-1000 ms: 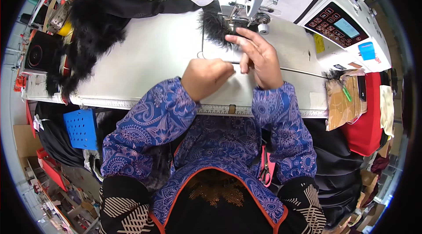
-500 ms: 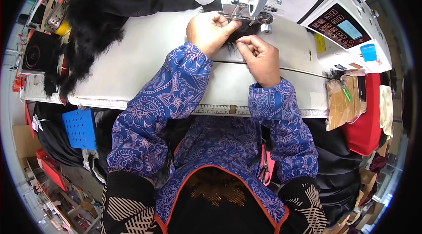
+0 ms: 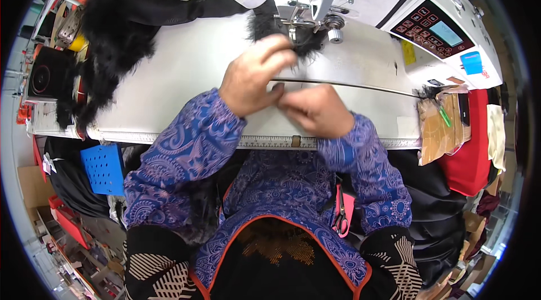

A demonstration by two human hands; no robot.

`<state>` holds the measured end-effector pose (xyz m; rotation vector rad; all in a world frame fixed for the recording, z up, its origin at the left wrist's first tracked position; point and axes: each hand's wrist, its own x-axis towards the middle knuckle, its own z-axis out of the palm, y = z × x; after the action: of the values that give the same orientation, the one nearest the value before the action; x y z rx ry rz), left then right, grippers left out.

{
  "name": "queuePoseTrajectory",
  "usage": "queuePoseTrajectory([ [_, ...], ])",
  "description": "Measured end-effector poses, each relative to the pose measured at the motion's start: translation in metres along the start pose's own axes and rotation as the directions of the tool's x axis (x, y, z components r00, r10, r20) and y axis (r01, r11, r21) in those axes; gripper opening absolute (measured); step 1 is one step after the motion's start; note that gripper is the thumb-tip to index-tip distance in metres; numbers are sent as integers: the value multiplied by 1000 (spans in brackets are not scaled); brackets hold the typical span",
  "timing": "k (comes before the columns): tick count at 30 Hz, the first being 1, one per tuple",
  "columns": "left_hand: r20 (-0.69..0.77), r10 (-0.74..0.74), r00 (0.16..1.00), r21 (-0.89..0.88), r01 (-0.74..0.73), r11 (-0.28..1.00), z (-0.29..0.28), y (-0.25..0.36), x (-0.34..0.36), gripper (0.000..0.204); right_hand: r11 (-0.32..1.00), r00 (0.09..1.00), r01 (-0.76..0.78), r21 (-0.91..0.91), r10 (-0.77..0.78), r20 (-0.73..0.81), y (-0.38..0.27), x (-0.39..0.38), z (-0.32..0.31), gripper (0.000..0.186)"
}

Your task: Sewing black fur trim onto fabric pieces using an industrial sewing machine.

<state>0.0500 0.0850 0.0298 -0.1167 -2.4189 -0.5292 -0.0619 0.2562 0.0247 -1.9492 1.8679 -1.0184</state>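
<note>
My left hand (image 3: 253, 77) hovers over the near part of the white sewing table (image 3: 186, 74), blurred by motion. Its fingers are apart from the thumb, which points at my right hand. My right hand (image 3: 318, 111) is closed, fingertips close to that thumb; whatever they pinch is too blurred to make out. Beyond both hands, black furry fabric (image 3: 262, 23) lies under the sewing machine's needle area (image 3: 293, 28). Neither hand touches this fur. A black fabric strip (image 3: 217, 9) lies on the table, left of the needle area.
A large black furry piece (image 3: 118, 35) covers the table's left side. On the right stands a control panel (image 3: 434, 29) with a screen. Cardboard (image 3: 442, 131) with a green pen-like tool (image 3: 445, 118) sits near the right edge. A ruler strip (image 3: 262, 141) runs along the front edge.
Both hands have drawn back from the needle area toward me and come close together. More of the black fur under the machine now shows.
</note>
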Motion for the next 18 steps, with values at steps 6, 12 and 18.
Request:
queuePoseTrajectory([
  [6, 263, 208, 942, -146, -174, 974, -11, -4, -12, 17, 979, 984, -144, 143, 157, -84, -10, -48, -17, 8],
  [12, 86, 221, 971, -164, -205, 965, 10, 2, -4, 17, 772, 739, -515, -372, 180, -650, 30, -135, -78, 19],
  [18, 36, 227, 973, -170, -218, 961, 18, 3, -1, 22, 295, 652, -755, -585, 241, -719, 95, -244, -168, 27],
])
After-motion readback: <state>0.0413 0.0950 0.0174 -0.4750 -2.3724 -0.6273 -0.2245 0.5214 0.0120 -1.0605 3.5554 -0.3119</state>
